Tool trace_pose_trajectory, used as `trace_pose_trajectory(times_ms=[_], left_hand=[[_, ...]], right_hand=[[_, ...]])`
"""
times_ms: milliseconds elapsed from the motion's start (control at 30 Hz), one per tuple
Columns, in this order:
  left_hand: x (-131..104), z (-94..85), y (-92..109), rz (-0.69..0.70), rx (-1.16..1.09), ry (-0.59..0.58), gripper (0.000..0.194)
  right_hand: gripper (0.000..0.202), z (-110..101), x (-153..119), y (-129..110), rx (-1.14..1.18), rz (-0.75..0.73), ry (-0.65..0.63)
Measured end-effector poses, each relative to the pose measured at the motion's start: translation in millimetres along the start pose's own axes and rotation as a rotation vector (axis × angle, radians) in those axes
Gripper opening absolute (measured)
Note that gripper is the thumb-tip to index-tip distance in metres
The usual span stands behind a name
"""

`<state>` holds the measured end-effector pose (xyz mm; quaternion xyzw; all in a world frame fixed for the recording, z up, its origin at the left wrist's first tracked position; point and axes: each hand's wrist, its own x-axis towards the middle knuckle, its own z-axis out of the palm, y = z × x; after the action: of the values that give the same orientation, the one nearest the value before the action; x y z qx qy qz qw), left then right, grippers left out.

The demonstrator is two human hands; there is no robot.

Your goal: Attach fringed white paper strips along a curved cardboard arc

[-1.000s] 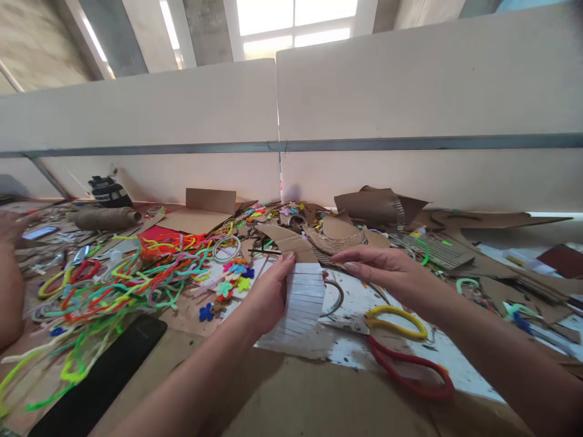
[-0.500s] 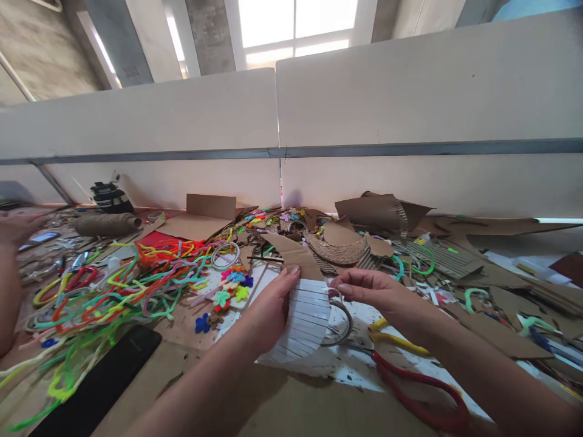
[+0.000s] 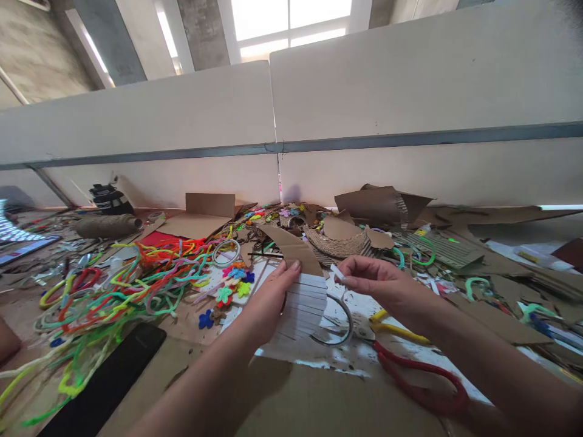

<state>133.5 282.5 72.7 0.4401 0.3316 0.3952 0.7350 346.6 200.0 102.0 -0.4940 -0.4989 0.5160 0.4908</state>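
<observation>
A curved cardboard piece (image 3: 296, 252), its lower part covered by white strips (image 3: 303, 306), is gripped by my left hand (image 3: 272, 297) with the thumb on top. My right hand (image 3: 371, 279) pinches a small white strip (image 3: 337, 272) just right of the cardboard, apart from it. Below, a metal ring (image 3: 350, 321) lies on white paper (image 3: 355, 363), partly hidden by the cardboard. Scissors with red (image 3: 423, 379) and yellow (image 3: 401, 332) handles rest under and beside my right forearm.
Colourful pipe cleaners (image 3: 136, 279) and a black phone (image 3: 109, 376) lie left. Felt flowers (image 3: 224, 295) sit near my left hand. Behind are a twine roll (image 3: 107, 226), coiled rope (image 3: 339, 246) and cardboard scraps (image 3: 373, 206). Part of another person's arm (image 3: 6, 341) shows at the left edge.
My right hand has moved up and away from the cardboard's edge with the white strip. At the left, the other person's arm has mostly left the view.
</observation>
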Motion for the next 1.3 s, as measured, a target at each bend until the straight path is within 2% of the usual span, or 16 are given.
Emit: trace_pose_trajectory(times_ms=[67, 200, 400, 500, 633, 733, 867, 1033, 1133, 1300], left_hand=[[-3, 4.3, 9, 0.046, 0.119, 0.053, 0.029], [-9, 13.6, 19, 0.216, 0.268, -0.018, 0.020], [-7, 12.8, 0, 0.215, 0.494, -0.056, 0.013], [-7, 13.2, -11, 0.110, 0.447, -0.130, 0.010], [-10, 16.5, -11, 0.011, 0.326, -0.202, 0.027], [-11, 17.8, -5, 0.052, 0.306, -0.217, 0.024], [-10, 18.7, 0, 0.169, 0.336, -0.171, 0.017], [-11, 18.7, -5, 0.259, 0.535, -0.151, 0.009], [-12, 19.0, -8, 0.295, 0.595, -0.169, 0.008], [-14, 21.0, -6, 0.304, 0.555, -0.226, 0.010]], right_hand=[[0.032, -2, -2, -3, -0.037, -0.031, 0.032], [0.037, 0, -8, -12, -0.125, -0.066, 0.026], [0.033, 15, -10, -12, -0.246, -0.102, -0.005], [0.032, 20, -7, -6, -0.250, -0.098, -0.028], [0.032, 20, -5, 0, -0.211, -0.061, -0.040], [0.031, 20, -6, -2, -0.255, -0.077, -0.004], [0.028, 22, -8, -11, -0.380, -0.115, 0.036], [0.021, 28, -11, -11, -0.593, -0.164, 0.060], [0.019, 30, -12, -9, -0.680, -0.198, 0.087], [0.019, 31, -12, -9, -0.735, -0.228, 0.117]])
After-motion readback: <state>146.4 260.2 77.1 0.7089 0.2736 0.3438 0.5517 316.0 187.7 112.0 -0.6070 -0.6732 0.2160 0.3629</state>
